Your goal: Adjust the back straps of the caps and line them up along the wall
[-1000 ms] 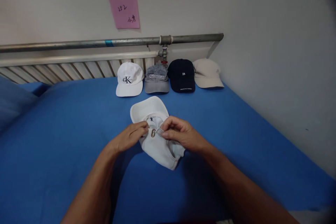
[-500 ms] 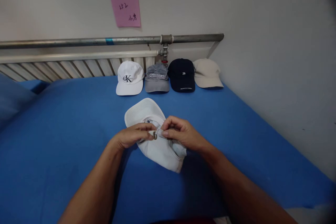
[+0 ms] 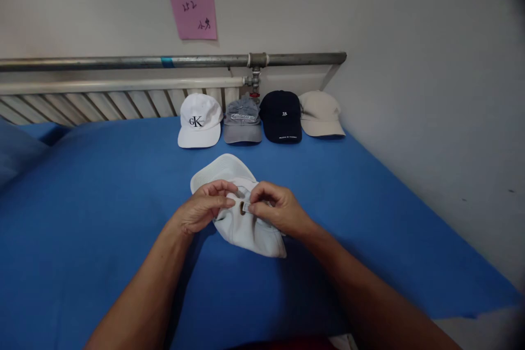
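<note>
A pale, nearly white baseball cap (image 3: 252, 238) is between my hands over the blue sheet, its brim pointing away to the upper left and its back strap towards me. My left hand (image 3: 205, 208) pinches the cap's back edge just left of a small brass-coloured buckle (image 3: 242, 208). On the other side, my right hand (image 3: 279, 209) grips the end of the strap (image 3: 247, 207) between thumb and fingers, close against the buckle. Whether the strap passes through the buckle is too small to tell.
Along the back edge of the blue sheet (image 3: 123, 186) stand a white cap (image 3: 200, 120), a grey cap (image 3: 243, 122), a black cap (image 3: 281, 117) and a beige cap (image 3: 322, 115). Behind them are a radiator (image 3: 135, 104) and a metal pipe (image 3: 205, 61). A pink note (image 3: 192, 9) hangs above.
The cap's back edge has bunched up and its lower end has risen a little. My left fingers have shifted slightly left, away from the buckle. The whole view has moved slightly.
</note>
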`<state>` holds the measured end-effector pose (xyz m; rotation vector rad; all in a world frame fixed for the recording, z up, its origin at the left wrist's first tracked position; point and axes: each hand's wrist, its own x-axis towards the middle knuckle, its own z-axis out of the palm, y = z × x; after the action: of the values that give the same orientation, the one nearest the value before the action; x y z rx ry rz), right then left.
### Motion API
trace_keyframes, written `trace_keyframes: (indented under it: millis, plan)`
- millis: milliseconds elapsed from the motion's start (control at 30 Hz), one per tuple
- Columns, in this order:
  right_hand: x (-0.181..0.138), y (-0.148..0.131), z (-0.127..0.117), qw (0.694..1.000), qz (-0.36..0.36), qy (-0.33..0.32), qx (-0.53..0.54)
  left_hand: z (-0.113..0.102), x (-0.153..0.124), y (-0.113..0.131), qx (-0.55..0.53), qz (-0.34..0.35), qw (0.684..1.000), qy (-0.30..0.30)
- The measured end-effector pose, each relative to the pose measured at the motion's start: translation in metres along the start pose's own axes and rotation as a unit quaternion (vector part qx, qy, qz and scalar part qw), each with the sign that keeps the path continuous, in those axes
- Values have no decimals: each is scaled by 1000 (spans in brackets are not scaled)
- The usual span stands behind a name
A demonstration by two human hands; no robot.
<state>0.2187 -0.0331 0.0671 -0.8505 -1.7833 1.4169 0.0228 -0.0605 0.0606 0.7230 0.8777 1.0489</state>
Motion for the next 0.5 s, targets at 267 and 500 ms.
trace_keyframes:
  millis: [267, 500]
  plan:
    - [-3, -3, 3, 989, -88, 31, -112, 4, -2, 2, 18, 9, 999, 24]
    - [-4, -6, 6, 976, -133, 52, -165, 9, -4, 2, 40, 12, 999, 19]
